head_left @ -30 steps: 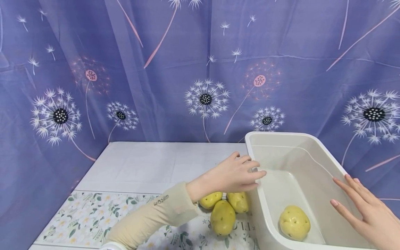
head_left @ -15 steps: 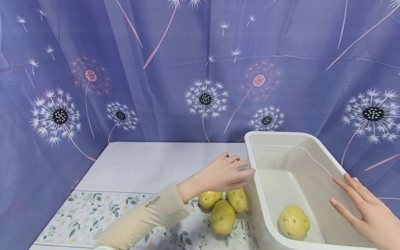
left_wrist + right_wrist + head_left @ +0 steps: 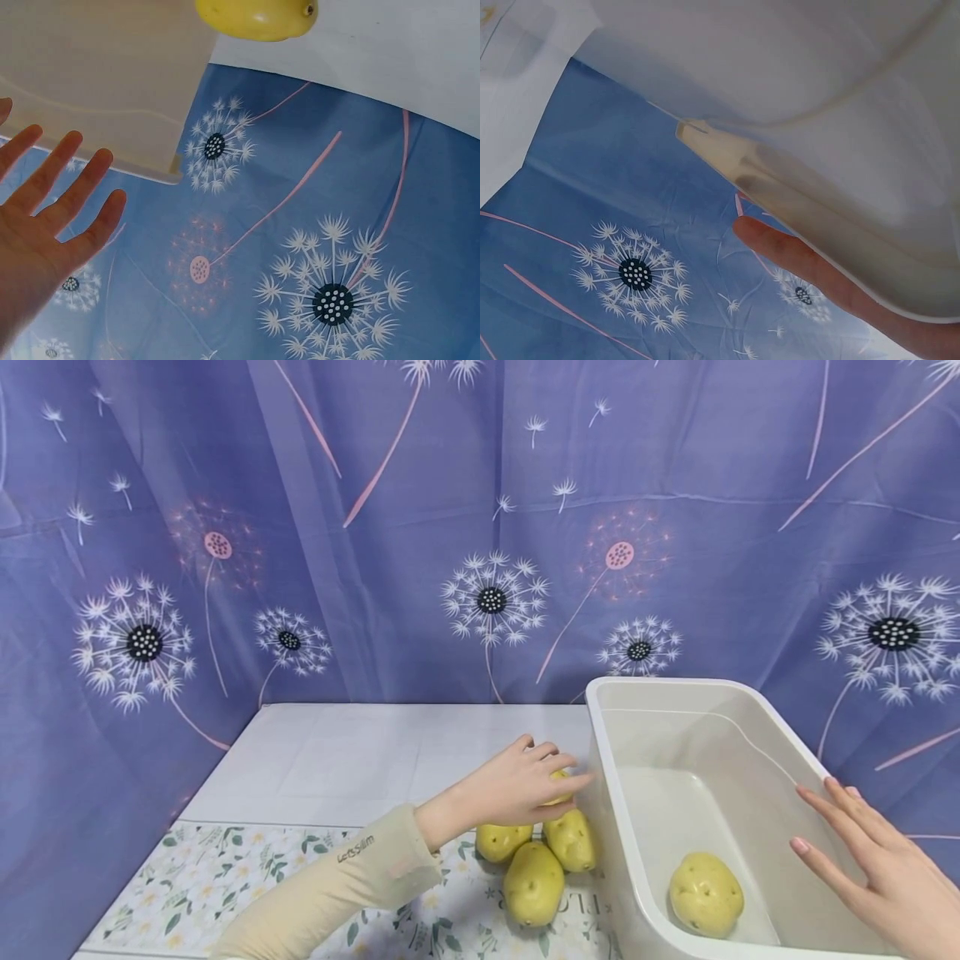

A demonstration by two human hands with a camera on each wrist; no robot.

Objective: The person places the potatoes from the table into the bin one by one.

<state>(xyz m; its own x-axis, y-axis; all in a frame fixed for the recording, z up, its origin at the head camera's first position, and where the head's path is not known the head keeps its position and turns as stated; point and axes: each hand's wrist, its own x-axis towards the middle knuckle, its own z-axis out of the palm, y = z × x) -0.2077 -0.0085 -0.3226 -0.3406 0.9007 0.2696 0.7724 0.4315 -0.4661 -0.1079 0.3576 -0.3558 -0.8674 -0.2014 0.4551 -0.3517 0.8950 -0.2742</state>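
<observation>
Left hand (image 3: 517, 781), the nearer: fingers hanging spread, gripping nothing. Half-hidden potato (image 3: 561, 797) is showing just below and between them on the tabletop (image 3: 345, 756); contact and long axis unclear. Front potato (image 3: 534, 885) is lying personward of these fingers, long axis pointing roughly toward them. Right hand (image 3: 877, 860), well apart, is resting straight-fingered at the tub (image 3: 612, 777).

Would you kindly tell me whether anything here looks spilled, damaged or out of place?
Nothing stands out: one potato lies in the upright white bin, more potatoes lie beside it, and I see no spill or damage.
</observation>
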